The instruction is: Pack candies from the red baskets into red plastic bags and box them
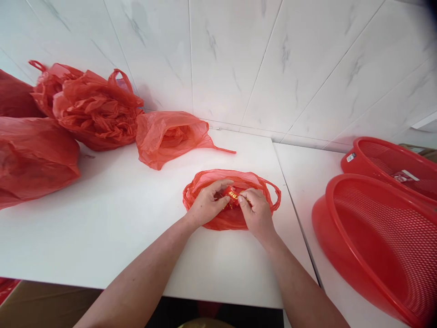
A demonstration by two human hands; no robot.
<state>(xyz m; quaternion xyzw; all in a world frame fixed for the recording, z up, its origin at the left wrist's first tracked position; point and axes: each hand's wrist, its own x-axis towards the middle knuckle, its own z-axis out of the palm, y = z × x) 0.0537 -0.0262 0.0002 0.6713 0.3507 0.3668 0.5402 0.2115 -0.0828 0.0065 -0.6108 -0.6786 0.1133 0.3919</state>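
A red plastic bag (218,223) lies spread open on the white table, its handle loop sticking out to the right. Over its mouth I hold a small red packet with gold lettering (232,194). My left hand (210,200) has its thumb and fingers around the packet's left side. At the packet's right end, the thumb and fingertips of my right hand (256,209) are pinched together. Below the packet, more red and gold bits show inside the bag, too small to make out.
Another red plastic bag (170,136) lies open toward me near the wall. Stuffed red bags (92,105) crowd the left, with a large smooth one (34,155) in front. Red mesh baskets (327,205) stand on the right beyond a table seam. A marbled tile wall (225,59) closes the back.
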